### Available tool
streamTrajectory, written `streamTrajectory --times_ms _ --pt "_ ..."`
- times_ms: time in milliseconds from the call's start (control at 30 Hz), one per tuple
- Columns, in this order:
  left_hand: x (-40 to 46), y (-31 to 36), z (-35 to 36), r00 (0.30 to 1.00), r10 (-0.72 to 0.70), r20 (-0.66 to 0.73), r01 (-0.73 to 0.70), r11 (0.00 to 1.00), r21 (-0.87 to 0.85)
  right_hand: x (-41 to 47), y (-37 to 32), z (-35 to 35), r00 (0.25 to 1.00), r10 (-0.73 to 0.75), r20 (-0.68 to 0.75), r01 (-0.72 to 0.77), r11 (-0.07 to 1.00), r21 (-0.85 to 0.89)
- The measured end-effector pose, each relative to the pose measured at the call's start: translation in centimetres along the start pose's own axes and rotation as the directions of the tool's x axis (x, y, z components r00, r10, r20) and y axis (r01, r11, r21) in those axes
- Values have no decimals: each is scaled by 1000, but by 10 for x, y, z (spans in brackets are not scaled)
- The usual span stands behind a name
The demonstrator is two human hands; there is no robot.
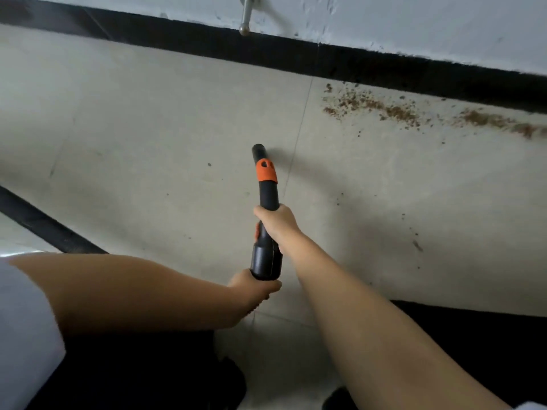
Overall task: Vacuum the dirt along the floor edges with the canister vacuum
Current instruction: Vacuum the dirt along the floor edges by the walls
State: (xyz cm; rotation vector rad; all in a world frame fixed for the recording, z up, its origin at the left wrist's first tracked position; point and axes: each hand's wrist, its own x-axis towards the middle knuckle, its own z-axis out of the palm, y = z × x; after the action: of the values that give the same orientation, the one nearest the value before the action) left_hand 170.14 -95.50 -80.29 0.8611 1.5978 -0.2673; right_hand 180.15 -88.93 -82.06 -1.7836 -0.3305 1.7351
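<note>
both hands, right hand (273, 221) ahead of left hand (254, 287), gripped the vacuum wand (265, 190); brown dirt (393, 109) lay rightward beside the black baseboard (296, 59), so nozzle should likely sweep low along that edge.

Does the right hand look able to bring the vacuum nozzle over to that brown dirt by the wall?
Probably yes: bare floor lies between the vacuum nozzle held by the right hand and the brown dirt; nothing blocks it.

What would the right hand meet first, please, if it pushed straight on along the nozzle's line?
Probably bare floor, then the black baseboard below the metal peg. The right hand aims the nozzle left of the dirt, so it likely misses it; depth is unclear.
</note>
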Motion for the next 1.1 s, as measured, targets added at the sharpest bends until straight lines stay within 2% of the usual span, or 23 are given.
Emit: streamTrajectory --times_ms 167,267,400,767,933,1100 --pt "2 1 7 992 45 116 -53 997 61 -19 10 -23 980 14 -197 0 998 67" --pt "-3 4 20 985 49 163 -56 998 39 -23 8 -33 987 4 -164 4 999 48" --pt "-7 0 31 987 54 149 -58 998 22 -28 11 -38 990 15 -137 -14 1000 8" --pt "19 51 58 948 222 230 -268 944 192 -19 5 -104 907 86 -412 69 935 348" --pt "22 67 55 949 212 235 -258 948 186 -11 -4 -110 905 80 -417 90 924 372" --pt "19 64 44 972 167 163 -188 974 126 -3 -17 -91 943 77 -325 26 953 301"
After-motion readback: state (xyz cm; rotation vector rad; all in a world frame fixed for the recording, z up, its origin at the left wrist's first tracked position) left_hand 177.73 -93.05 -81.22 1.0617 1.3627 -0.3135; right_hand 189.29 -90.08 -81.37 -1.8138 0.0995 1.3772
